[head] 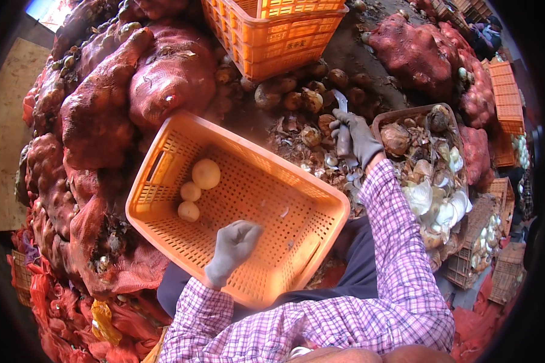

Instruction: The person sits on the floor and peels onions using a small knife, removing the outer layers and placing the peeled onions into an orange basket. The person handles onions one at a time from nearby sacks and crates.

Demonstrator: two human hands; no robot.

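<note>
A perforated orange plastic crate (259,156) lies tilted in front of me, with three peeled onions (206,174) at its left end. My left hand (237,247), in a grey glove, is over the crate's near side; its fingers are curled, and whether something is inside them is hidden. Beyond the crate's right side, my gloved right hand (356,134) grips the handle of a knife (340,100), whose curved blade points away from me. Loose unpeeled onions (312,100) and dry onion skins (295,136) lie on the ground around that hand.
A shallow crate (376,119) of onions and skins stands right of my right arm. Stacked orange crates (272,45) stand ahead. Red mesh sacks (175,77) of onions pile up at the left, more at upper right. Another person (488,36) is at the far upper right.
</note>
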